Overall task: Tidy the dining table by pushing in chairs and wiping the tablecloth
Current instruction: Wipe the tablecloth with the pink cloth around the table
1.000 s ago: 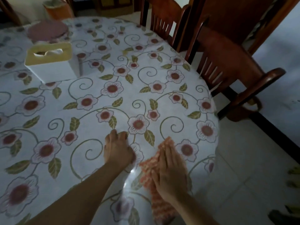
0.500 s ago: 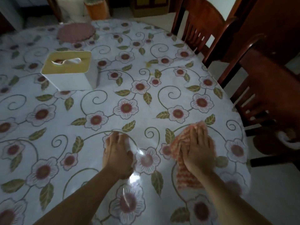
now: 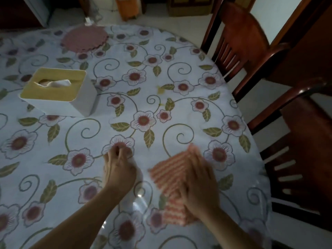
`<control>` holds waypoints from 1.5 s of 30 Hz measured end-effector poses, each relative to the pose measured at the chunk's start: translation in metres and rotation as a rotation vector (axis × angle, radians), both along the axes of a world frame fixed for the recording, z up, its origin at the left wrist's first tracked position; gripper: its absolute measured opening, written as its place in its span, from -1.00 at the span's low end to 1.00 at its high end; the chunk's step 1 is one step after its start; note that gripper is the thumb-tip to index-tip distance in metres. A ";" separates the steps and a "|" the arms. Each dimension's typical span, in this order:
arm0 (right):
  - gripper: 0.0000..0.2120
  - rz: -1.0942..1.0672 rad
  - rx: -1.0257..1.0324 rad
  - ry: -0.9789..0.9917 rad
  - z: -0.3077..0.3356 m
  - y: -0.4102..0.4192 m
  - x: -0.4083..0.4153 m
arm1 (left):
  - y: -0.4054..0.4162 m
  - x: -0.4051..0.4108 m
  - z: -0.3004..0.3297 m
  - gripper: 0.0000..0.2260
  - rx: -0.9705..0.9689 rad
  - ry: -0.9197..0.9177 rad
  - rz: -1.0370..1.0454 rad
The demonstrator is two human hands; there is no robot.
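Near the table's front edge, toward its right side, the right hand (image 3: 198, 184) lies flat, fingers stretched out, pressed on an orange-and-white striped cloth (image 3: 172, 174) that is spread on the flowered tablecloth (image 3: 179, 108); the hand is blurred. Just left of the cloth, and apart from it, the left hand (image 3: 118, 169) rests on the tablecloth with its fingers curled under and holds nothing. A white tissue box (image 3: 59, 92) with a yellow lid stands toward the left edge, a tissue poking out of the slot. A round pinkish mat (image 3: 84, 39) lies at the far edge. Two dark wooden chairs stand close against the right edge: the far chair (image 3: 240, 42) and the near chair (image 3: 305, 150)
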State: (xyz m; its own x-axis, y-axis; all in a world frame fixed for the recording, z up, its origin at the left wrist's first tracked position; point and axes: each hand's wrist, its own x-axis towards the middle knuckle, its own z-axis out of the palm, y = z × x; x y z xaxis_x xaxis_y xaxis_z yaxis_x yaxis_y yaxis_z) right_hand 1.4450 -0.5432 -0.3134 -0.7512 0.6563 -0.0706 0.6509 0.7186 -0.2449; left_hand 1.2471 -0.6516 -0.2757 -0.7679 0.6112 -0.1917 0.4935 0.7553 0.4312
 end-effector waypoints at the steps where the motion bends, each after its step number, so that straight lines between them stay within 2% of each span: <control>1: -0.40 -0.089 0.024 -0.014 0.001 0.023 0.009 | 0.011 0.001 0.000 -0.61 0.010 0.003 -0.001; 5: -0.38 -0.306 0.059 -0.029 -0.001 0.102 -0.001 | 0.034 -0.002 -0.003 -0.61 -0.022 0.036 0.026; 8: -0.30 -0.400 0.005 -0.055 -0.003 0.119 -0.048 | 0.038 -0.008 -0.005 -0.64 -0.005 0.060 0.051; 10: -0.31 -0.238 0.054 -0.034 -0.004 0.099 -0.078 | 0.042 -0.011 -0.006 -0.64 0.011 0.065 0.078; 13: -0.39 0.228 0.062 0.087 -0.007 0.053 -0.098 | 0.046 -0.019 -0.005 -0.58 0.031 0.034 0.110; 15: -0.47 0.355 -0.004 0.143 -0.007 0.054 -0.093 | 0.045 -0.029 -0.006 -0.56 0.030 0.044 0.106; 16: -0.50 0.328 -0.009 0.167 -0.007 0.066 -0.091 | 0.044 -0.037 -0.007 -0.55 0.022 0.053 0.118; 18: -0.50 0.130 0.080 0.137 -0.009 0.102 -0.094 | 0.042 -0.055 -0.009 -0.51 0.003 0.047 0.157; 20: -0.40 -0.091 0.116 0.021 -0.007 0.145 -0.115 | 0.045 -0.071 -0.011 -0.48 -0.004 0.050 0.154; 23: -0.21 -0.158 0.116 -0.118 -0.007 0.182 -0.175 | 0.059 -0.087 -0.015 -0.54 0.006 0.075 0.153; 25: -0.18 -0.066 0.129 -0.125 -0.010 0.174 -0.216 | 0.068 -0.093 -0.020 -0.53 0.000 0.081 0.173; 27: -0.26 0.150 0.153 -0.051 -0.011 0.145 -0.239 | 0.075 -0.093 -0.021 -0.54 0.014 0.079 0.196; 29: -0.39 0.404 0.124 0.030 -0.017 0.109 -0.243 | 0.077 -0.093 -0.022 -0.55 0.053 0.069 0.207; 31: -0.44 0.513 0.097 0.092 -0.018 0.095 -0.228 | 0.078 -0.098 -0.020 -0.53 0.086 0.042 0.192; 34: -0.48 0.290 0.140 0.161 -0.014 0.129 -0.205 | 0.081 -0.117 -0.016 -0.46 0.094 0.055 0.145; 37: -0.44 -0.027 0.160 0.005 -0.004 0.182 -0.223 | 0.087 -0.131 -0.015 -0.40 0.080 0.027 0.149; 40: -0.38 -0.115 0.122 -0.059 -0.004 0.189 -0.282 | 0.087 -0.135 -0.020 -0.39 0.133 -0.006 0.194; 42: -0.34 0.030 0.111 -0.026 -0.009 0.168 -0.321 | 0.086 -0.135 -0.022 -0.40 0.133 -0.007 0.185; 45: -0.38 0.381 0.127 0.047 -0.010 0.117 -0.350 | 0.085 -0.138 -0.020 -0.37 0.199 -0.062 0.219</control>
